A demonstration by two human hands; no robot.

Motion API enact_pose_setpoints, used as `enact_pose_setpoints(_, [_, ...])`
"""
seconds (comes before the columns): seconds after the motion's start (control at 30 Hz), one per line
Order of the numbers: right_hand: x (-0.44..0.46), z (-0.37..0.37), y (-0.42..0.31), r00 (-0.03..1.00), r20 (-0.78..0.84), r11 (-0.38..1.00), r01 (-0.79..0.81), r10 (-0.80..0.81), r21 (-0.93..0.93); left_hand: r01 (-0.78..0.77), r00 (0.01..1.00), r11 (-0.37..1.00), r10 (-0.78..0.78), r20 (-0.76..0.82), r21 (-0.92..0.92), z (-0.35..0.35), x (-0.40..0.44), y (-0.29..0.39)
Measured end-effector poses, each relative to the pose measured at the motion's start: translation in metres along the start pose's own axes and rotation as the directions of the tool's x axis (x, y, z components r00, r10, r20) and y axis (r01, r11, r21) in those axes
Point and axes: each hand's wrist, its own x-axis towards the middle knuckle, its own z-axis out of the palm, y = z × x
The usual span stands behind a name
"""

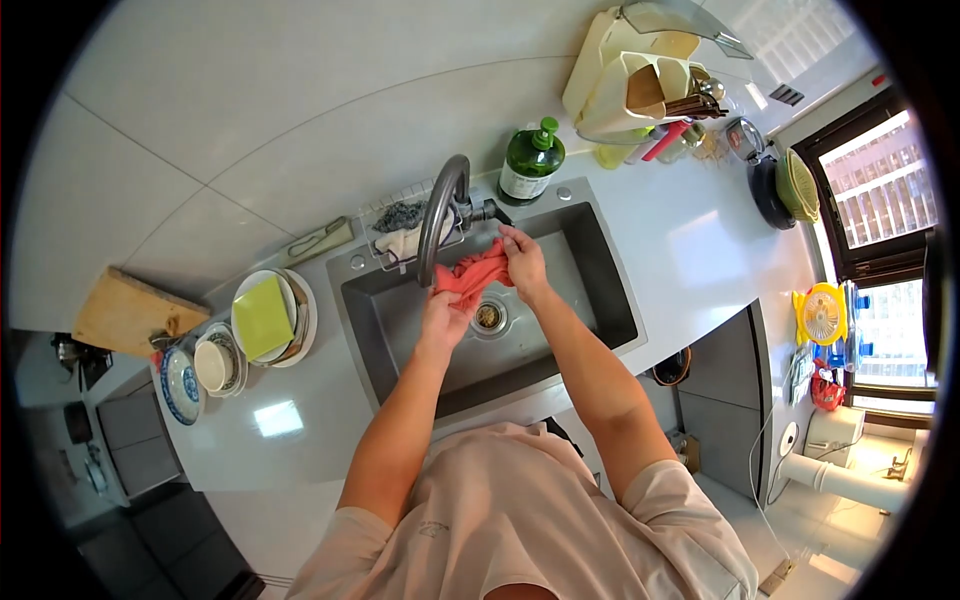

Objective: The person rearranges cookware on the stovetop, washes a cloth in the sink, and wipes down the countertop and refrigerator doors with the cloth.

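Observation:
A red cloth (470, 277) is stretched between my two hands above the dark grey sink (400, 352). My left hand (447, 318) is closed on its lower left end. At its right end, my right hand (524, 262) grips the cloth with the fingers bent round it. The curved dark faucet (440, 215) arches over the sink just beside the cloth, on its upper left. Below the cloth lies the drain (488, 318), with some brownish bits in its strainer. Whether water is running I cannot make out.
A green pump bottle (531, 165) stands behind the sink. Left of the faucet, a wire rack (405, 228) holds scrubbers and cloths. Stacked plates (308, 318), bowls (212, 363) and a cutting board (135, 312) are at the left. A cream utensil holder (630, 90) stands at the back right.

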Motion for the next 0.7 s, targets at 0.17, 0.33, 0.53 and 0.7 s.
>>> enact_pose_setpoints(0.17, [-0.001,-0.001,-0.007,0.995,-0.007,0.995,-0.095,0.095,0.027,-0.031,0.999,0.999,0.031,0.019,0.005,-0.003,-0.001,0.001])
enact_pose_setpoints(0.33, [0.006,-0.002,-0.006,0.999,-0.006,0.998,-0.044,0.044,-0.039,-0.006,1.0,1.0,0.007,-0.029,0.011,-0.004,0.007,-0.001])
enact_pose_setpoints(0.53, [0.003,0.002,0.001,1.0,0.012,0.991,0.009,-0.007,-0.131,-0.036,0.998,0.999,0.037,-0.048,0.036,-0.014,0.012,0.0])
enact_pose_setpoints(0.7, [-0.043,0.03,-0.002,0.952,0.3,0.995,-0.078,0.057,0.059,-0.054,0.978,0.993,0.074,-0.196,0.104,-0.071,0.032,0.002])
